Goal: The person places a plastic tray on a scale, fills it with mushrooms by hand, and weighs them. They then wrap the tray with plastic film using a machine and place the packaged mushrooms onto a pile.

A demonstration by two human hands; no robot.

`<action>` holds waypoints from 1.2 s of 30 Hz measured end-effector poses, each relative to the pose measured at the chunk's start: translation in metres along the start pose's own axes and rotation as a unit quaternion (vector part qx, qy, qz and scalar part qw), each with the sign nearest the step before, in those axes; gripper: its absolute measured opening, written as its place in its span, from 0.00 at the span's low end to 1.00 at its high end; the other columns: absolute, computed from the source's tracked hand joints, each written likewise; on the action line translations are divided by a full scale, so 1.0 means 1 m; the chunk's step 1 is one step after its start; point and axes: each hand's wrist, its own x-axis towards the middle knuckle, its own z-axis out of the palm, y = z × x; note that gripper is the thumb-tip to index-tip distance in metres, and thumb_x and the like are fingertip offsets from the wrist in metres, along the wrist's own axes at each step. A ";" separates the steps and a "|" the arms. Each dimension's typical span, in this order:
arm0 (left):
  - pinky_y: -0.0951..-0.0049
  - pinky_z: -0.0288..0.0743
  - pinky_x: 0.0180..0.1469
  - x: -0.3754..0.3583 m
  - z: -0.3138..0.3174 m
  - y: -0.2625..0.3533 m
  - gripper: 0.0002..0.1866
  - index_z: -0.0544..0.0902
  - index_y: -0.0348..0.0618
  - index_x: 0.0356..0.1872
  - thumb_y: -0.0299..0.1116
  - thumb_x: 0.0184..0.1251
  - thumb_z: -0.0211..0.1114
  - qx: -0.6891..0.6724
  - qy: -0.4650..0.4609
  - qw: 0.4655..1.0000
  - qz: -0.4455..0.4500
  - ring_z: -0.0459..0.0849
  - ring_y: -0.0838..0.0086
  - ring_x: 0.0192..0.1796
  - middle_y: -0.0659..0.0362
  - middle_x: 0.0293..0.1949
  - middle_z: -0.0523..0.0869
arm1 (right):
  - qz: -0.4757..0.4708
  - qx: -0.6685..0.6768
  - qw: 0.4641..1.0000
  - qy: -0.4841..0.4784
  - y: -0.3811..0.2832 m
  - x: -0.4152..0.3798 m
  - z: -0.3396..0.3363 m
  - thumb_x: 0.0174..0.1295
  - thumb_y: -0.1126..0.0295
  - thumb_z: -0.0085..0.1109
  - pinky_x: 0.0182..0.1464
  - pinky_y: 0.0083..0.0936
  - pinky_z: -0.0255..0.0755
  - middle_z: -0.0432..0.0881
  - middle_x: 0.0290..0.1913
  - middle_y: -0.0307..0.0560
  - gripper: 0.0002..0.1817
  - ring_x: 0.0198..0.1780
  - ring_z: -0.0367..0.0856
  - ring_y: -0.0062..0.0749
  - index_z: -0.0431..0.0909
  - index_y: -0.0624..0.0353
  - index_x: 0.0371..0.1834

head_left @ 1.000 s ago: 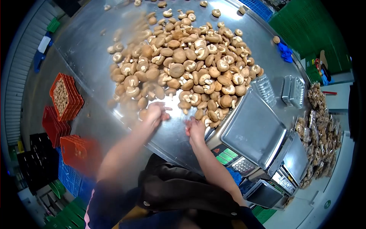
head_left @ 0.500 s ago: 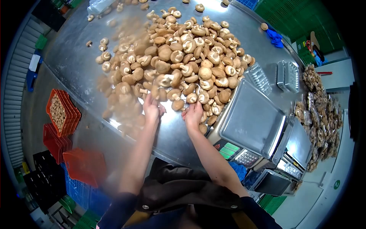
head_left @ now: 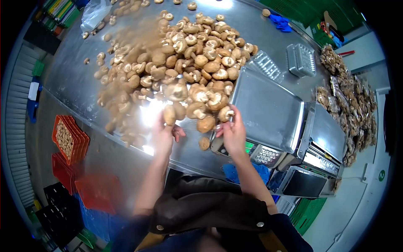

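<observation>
My left hand [head_left: 163, 136] is closed at the left side of a bunch of shiitake mushrooms [head_left: 196, 110], with one upright mushroom [head_left: 169, 114] against its fingers. At the right side of this bunch, my right hand [head_left: 233, 133] has its fingers curled around a mushroom [head_left: 225, 114] showing its pale underside. What lies under the bunch is hidden. A single mushroom [head_left: 204, 143] is below the bunch, close to the scale's front corner. Beyond my hands spreads a large heap of shiitake mushrooms [head_left: 201, 59] on the metal table [head_left: 67, 80].
A scale with a metal pan [head_left: 268, 111] stands right of my hands. Behind it lie clear plastic trays [head_left: 300, 61]. Packed mushrooms [head_left: 350, 107] are piled at far right. Orange crates [head_left: 79, 140] stand on the floor at left. Part of the view is smeared.
Both hands have drawn back from the heap toward my body, the right one also rightward over the scale's front. A bunch of mushrooms is now between them. The view has turned slightly.
</observation>
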 end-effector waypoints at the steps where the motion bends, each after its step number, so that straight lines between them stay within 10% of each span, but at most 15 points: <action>1: 0.83 0.66 0.15 -0.003 0.011 -0.001 0.19 0.67 0.37 0.61 0.25 0.70 0.52 0.002 -0.027 0.999 -0.019 0.81 0.74 0.21 0.53 0.35 0.81 | -0.013 -0.012 1.000 0.012 -0.001 -0.001 -0.019 0.63 0.85 0.40 0.30 0.18 0.74 0.76 0.37 0.47 0.28 0.30 0.76 0.21 0.54 0.64 0.69; 6: 0.81 0.65 0.18 -0.002 0.068 -0.025 0.27 0.66 0.36 0.63 0.21 0.59 0.56 0.111 -0.194 0.967 -0.120 0.76 0.78 0.16 0.59 0.16 0.78 | -0.120 -0.109 0.979 0.124 0.023 0.002 -0.119 0.65 0.83 0.44 0.32 0.15 0.71 0.78 0.39 0.41 0.24 0.32 0.75 0.18 0.63 0.63 0.66; 14: 0.74 0.72 0.20 0.003 0.157 -0.065 0.18 0.73 0.29 0.46 0.18 0.53 0.62 0.352 -0.234 0.905 0.055 0.81 0.74 0.20 0.53 0.30 0.81 | -0.054 -0.230 0.957 0.171 0.054 0.004 -0.227 0.57 0.83 0.55 0.41 0.19 0.75 0.79 0.44 0.47 0.26 0.37 0.79 0.24 0.68 0.68 0.62; 15: 0.74 0.72 0.21 0.007 0.155 -0.080 0.19 0.73 0.28 0.48 0.19 0.53 0.63 0.386 -0.205 0.884 0.165 0.81 0.74 0.21 0.53 0.30 0.81 | -0.072 -0.234 0.955 0.166 0.050 0.001 -0.229 0.55 0.83 0.55 0.43 0.20 0.75 0.81 0.42 0.47 0.27 0.37 0.78 0.22 0.68 0.68 0.61; 22: 0.77 0.76 0.30 -0.016 0.112 -0.075 0.30 0.69 0.34 0.60 0.17 0.52 0.64 0.307 -0.165 0.913 0.211 0.81 0.76 0.32 0.51 0.52 0.76 | -0.016 -0.087 0.992 0.091 0.028 -0.034 -0.241 0.57 0.86 0.50 0.51 0.19 0.74 0.77 0.53 0.51 0.31 0.50 0.79 0.27 0.61 0.68 0.67; 25: 0.71 0.78 0.40 -0.051 0.090 -0.032 0.27 0.73 0.38 0.58 0.20 0.53 0.65 0.515 -0.106 0.814 0.246 0.80 0.66 0.46 0.52 0.54 0.76 | -0.109 -0.167 0.951 0.236 0.030 -0.055 -0.236 0.62 0.84 0.47 0.53 0.21 0.73 0.81 0.48 0.51 0.22 0.49 0.80 0.28 0.69 0.67 0.61; 31: 0.58 0.59 0.69 -0.065 0.032 -0.120 0.36 0.69 0.43 0.64 0.31 0.51 0.72 0.478 -0.197 0.838 0.177 0.62 0.50 0.69 0.46 0.66 0.65 | -0.176 -0.059 0.946 0.265 0.034 -0.082 -0.189 0.65 0.83 0.47 0.43 0.19 0.76 0.81 0.45 0.47 0.12 0.41 0.81 0.23 0.76 0.66 0.50; 36: 0.67 0.75 0.54 -0.062 0.035 -0.123 0.20 0.73 0.37 0.55 0.19 0.60 0.63 0.419 -0.105 0.885 0.173 0.81 0.61 0.52 0.49 0.51 0.80 | -0.244 -0.219 0.929 0.169 0.010 -0.092 -0.138 0.58 0.87 0.50 0.37 0.22 0.77 0.81 0.40 0.47 0.12 0.35 0.84 0.28 0.78 0.64 0.42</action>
